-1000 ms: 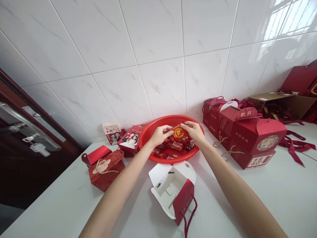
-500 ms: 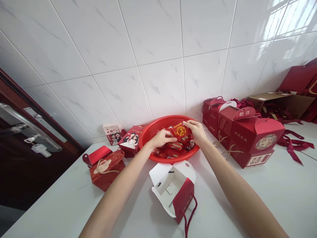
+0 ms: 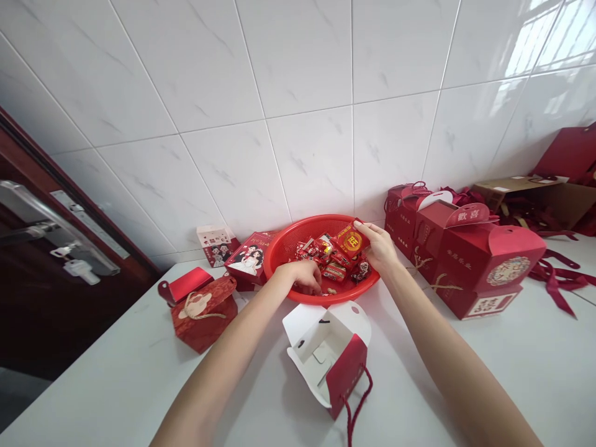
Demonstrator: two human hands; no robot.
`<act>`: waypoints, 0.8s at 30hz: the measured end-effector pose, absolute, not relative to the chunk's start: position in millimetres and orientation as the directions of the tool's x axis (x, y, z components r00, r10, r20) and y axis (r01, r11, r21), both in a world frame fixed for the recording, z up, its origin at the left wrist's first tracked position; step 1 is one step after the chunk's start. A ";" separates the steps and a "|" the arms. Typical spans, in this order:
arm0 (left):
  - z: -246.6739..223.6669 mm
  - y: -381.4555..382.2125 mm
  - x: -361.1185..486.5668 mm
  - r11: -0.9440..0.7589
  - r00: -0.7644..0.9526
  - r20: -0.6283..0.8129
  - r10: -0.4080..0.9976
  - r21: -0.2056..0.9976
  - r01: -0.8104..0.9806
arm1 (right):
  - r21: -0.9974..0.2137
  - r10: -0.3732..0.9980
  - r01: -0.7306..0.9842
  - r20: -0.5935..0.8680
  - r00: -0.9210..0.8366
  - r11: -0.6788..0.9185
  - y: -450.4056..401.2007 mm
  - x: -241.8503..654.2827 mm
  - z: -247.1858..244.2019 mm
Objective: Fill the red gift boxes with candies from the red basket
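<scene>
A red plastic basket (image 3: 291,242) holding several wrapped sweets (image 3: 334,272) stands against the wall. My right hand (image 3: 376,246) pinches a red packet with a gold emblem (image 3: 350,241) over the basket's right side. Inside the basket's front left, my left hand (image 3: 303,275) has its fingers bent down among the sweets; what they hold, if anything, is hidden. In front of the basket sits an open box (image 3: 344,372), white inside and red outside, with a dark red cord handle; no sweets show in it.
Left of the basket are a patterned red box (image 3: 205,320), a box with a couple printed on it (image 3: 249,259) and a smaller box (image 3: 216,245). Closed red boxes (image 3: 465,261), ribbons (image 3: 554,279) and a cardboard carton (image 3: 507,184) are at the right.
My left hand has left the red packet and moved down into the front left of the basket. My right hand still holds the packet, now slightly further right. The view has shifted slightly.
</scene>
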State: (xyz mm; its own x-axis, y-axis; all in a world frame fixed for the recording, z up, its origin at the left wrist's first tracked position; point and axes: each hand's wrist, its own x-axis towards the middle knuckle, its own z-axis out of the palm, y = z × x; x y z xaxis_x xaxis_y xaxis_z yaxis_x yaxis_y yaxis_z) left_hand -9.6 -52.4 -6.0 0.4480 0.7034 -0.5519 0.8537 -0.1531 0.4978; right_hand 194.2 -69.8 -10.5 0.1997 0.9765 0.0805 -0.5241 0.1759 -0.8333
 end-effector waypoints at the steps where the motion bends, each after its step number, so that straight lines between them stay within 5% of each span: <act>1: -5.0 -53.7 -9.4 -0.158 0.419 -0.560 0.715 0.454 0.877 | -0.832 0.976 -0.527 0.075 0.204 0.173 -70.0 194.0 -10.4; 7: -5.9 -53.7 -9.1 -0.257 0.336 -0.352 0.873 0.254 0.932 | -0.829 0.969 -0.528 0.061 0.240 0.183 -67.5 194.8 -12.0; 14: -15.3 -48.0 -15.4 -0.250 0.278 -0.126 0.952 0.201 0.947 | -0.816 0.980 -0.564 0.016 0.197 0.126 -69.2 192.4 -9.2; 19: -6.7 -50.9 -13.3 -0.186 0.247 -0.343 0.906 0.200 0.962 | -0.787 0.974 -0.613 -0.081 0.211 0.067 -69.8 189.4 -3.3; 24: -5.7 -51.7 -10.3 -0.179 0.251 -0.386 0.887 0.215 0.960 | -0.797 0.965 -0.599 -0.091 0.246 0.078 -66.8 191.1 -5.6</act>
